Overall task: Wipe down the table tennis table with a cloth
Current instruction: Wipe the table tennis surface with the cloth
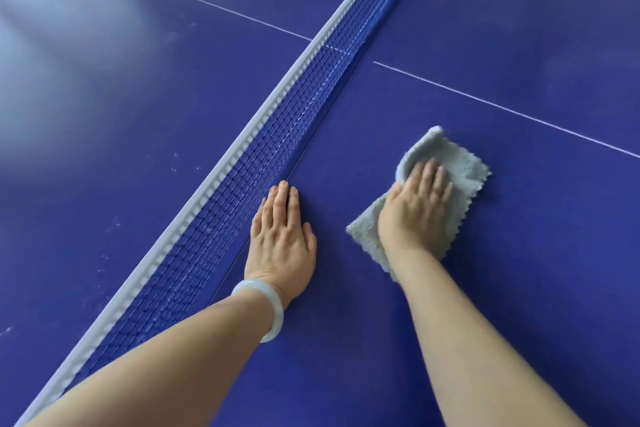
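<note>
The blue table tennis table [502,270] fills the view. A grey fluffy cloth [464,166] lies on it to the right of the net, folded up at its far corner. My right hand [415,208] presses flat on the cloth, fingers together over its middle. My left hand [282,236] rests flat on the bare table beside the foot of the net, holding nothing; a pale bangle sits on that wrist.
The blue net [263,163] with its white top band runs diagonally from lower left to upper right. A thin white centre line [502,107] crosses the table beyond the cloth. Pale specks and smears mark the surface left of the net [114,218].
</note>
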{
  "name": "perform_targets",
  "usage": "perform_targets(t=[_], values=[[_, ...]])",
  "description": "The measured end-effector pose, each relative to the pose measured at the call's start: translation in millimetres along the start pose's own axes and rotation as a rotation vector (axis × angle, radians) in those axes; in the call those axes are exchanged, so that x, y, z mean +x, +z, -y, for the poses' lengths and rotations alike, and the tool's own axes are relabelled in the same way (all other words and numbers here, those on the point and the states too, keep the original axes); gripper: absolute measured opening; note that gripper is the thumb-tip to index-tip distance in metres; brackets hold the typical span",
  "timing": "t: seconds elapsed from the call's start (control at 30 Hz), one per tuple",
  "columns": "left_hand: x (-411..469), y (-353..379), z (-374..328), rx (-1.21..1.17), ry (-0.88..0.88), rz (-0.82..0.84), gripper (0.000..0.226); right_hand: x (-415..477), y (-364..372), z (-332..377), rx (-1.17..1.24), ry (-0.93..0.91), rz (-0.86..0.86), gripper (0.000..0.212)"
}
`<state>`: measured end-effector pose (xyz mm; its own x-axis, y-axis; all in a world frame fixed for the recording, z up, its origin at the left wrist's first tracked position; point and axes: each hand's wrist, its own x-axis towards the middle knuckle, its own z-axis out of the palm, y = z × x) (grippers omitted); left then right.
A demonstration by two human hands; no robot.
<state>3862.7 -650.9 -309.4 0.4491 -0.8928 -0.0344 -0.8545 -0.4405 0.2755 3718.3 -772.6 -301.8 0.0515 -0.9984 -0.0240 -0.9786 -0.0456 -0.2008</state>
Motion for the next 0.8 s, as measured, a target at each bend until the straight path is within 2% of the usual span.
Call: perform_targets(t=[0.1, 0.13, 0.17, 0.23, 0.3, 0.33, 0.4, 0.47, 0.53, 0.6, 0.63, 0.7, 0.8], values=[[0, 0, 0, -0.007, -0.005, 0.010, 0.063, -75, 20, 26, 0.008, -0.524, 0.055, 0.059], [1, 0, 1, -0.013, -0.008, 0.011, 0.063, -76, 18, 15, 0.003, -0.657, 0.075, 0.058], [1, 0, 1, -0.020, -0.014, 0.006, 0.063, -62, 11, -5, 0.002, -0.705, 0.069, 0.057], [-1, 0, 1, -0.026, -0.026, -0.002, 0.062, -19, 1, -59, -0.049, -0.526, 0.021, 0.054], [-2, 1, 0, -0.019, -0.031, -0.001, 0.063, 23, -11, -110, -0.049, -0.136, -0.019, 0.054], [-2, 1, -1, -0.014, -0.029, -0.002, 0.063, 33, -16, -121, -0.032, 0.027, -0.037, 0.055], [-2, 2, 0, -0.010, -0.030, 0.001, 0.062, 23, -14, -94, 0.012, 0.178, -0.077, 0.056], [-2, -1, -1, -0.014, -0.033, 0.007, 0.062, -19, 3, -39, 0.030, 0.073, -0.063, 0.058], [-2, -3, -2, -0.016, -0.030, 0.013, 0.061, -72, 19, 8, 0.035, -0.244, -0.025, 0.059], [-2, -2, -1, -0.022, -0.013, 0.019, 0.061, -105, 20, 11, 0.005, -0.539, 0.058, 0.060], [-2, -1, -1, -0.028, -0.006, 0.016, 0.061, -103, 13, -6, 0.000, -0.624, 0.087, 0.059], [-2, 0, 0, -0.040, -0.006, -0.003, 0.060, -87, 1, -66, -0.046, -0.605, 0.092, 0.060], [-2, 2, 1, -0.031, 0.002, -0.018, 0.059, -58, -23, -162, -0.061, -0.189, 0.007, 0.065]])
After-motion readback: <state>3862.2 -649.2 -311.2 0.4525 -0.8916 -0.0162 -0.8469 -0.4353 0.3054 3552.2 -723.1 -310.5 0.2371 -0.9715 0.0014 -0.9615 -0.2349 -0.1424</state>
